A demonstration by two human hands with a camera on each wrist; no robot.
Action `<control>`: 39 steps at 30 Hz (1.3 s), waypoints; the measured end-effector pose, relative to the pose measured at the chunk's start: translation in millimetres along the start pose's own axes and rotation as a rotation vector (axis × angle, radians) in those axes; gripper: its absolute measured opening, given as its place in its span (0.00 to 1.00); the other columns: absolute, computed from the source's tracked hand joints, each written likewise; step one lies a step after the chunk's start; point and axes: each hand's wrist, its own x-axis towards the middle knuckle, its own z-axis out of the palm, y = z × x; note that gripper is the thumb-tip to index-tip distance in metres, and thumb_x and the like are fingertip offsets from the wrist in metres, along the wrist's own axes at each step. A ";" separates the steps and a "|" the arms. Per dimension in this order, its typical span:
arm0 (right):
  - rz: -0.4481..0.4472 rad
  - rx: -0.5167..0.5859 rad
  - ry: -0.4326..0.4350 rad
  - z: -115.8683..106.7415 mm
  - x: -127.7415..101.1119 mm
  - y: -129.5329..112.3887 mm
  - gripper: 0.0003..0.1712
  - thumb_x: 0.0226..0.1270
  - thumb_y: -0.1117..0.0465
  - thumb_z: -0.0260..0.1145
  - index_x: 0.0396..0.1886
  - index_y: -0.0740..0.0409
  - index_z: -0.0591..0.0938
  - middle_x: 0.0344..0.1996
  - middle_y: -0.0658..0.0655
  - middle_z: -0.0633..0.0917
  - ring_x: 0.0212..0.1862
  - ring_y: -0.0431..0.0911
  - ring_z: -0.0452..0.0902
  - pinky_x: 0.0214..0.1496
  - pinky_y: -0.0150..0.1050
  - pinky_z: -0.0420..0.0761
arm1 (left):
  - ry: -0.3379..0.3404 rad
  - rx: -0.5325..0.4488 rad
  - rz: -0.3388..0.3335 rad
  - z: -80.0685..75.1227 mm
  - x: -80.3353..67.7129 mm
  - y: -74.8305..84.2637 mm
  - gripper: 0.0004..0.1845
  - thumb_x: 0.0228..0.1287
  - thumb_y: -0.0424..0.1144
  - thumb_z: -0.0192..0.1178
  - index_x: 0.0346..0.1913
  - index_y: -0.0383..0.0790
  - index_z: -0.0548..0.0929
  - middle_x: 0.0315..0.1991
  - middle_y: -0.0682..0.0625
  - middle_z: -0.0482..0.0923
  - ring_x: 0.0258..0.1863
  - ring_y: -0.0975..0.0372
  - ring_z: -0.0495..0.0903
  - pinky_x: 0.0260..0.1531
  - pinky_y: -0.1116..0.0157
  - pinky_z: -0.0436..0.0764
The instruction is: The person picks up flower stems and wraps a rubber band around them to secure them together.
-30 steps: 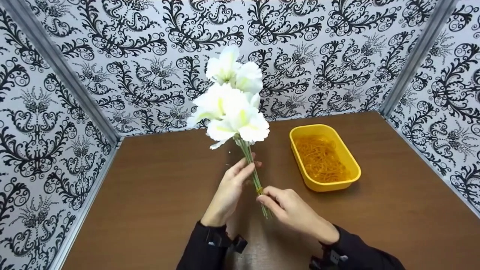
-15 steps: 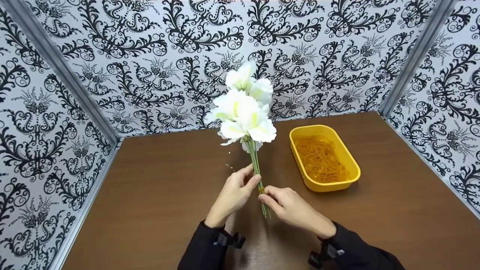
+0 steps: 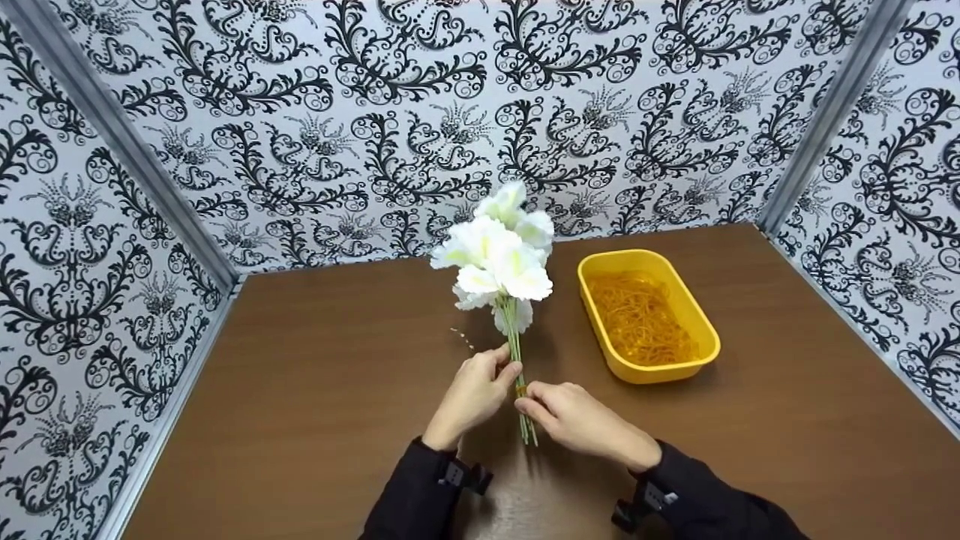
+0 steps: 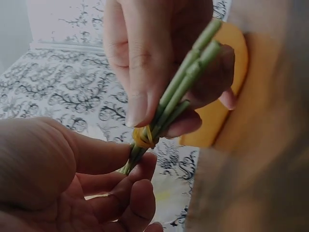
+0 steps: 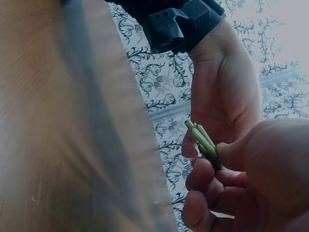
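A bunch of white artificial flowers (image 3: 501, 255) on thin green stems (image 3: 515, 349) tilts away from me over the brown table (image 3: 315, 375). My left hand (image 3: 505, 367) pinches the stems just above a yellow rubber band (image 4: 142, 137) that is wound round them. Just below the band, my right hand (image 3: 527, 406) pinches the same stems near their cut ends (image 5: 198, 134). In the left wrist view my right hand's fingers (image 4: 140, 87) curl round the stems (image 4: 186, 79). Both hands nearly touch.
A yellow plastic tub (image 3: 709, 341) holding many tan rubber bands (image 3: 641, 319) stands on the table to the right of the flowers. Black-and-white patterned walls (image 3: 375, 112) close in the table at the back and on both sides.
The bunch has tipped down and away, so the blooms sit lower and further right. Both hands kept their hold and shifted slightly toward me.
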 end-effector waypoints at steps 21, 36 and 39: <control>-0.031 -0.071 -0.231 16.1 1.3 30.6 0.16 0.81 0.60 0.54 0.27 0.54 0.75 0.19 0.41 0.71 0.28 0.40 0.78 0.72 0.69 0.54 | -0.089 0.115 -0.128 32.7 0.0 -29.1 0.13 0.71 0.32 0.59 0.26 0.41 0.73 0.19 0.56 0.65 0.19 0.63 0.66 0.24 0.65 0.66; -0.069 -0.176 -0.228 21.4 2.5 32.8 0.16 0.80 0.61 0.55 0.27 0.54 0.74 0.19 0.46 0.76 0.31 0.46 0.83 0.69 0.70 0.59 | -0.081 0.162 -0.139 34.5 -0.9 -29.9 0.12 0.70 0.33 0.60 0.27 0.42 0.74 0.19 0.56 0.65 0.20 0.62 0.67 0.25 0.63 0.65; -0.081 -0.195 -0.223 21.7 2.3 33.0 0.15 0.80 0.61 0.55 0.27 0.55 0.74 0.19 0.46 0.77 0.31 0.47 0.84 0.68 0.71 0.61 | -0.080 0.166 -0.135 34.3 -0.7 -29.8 0.13 0.70 0.33 0.60 0.26 0.42 0.73 0.19 0.57 0.64 0.20 0.62 0.67 0.25 0.62 0.65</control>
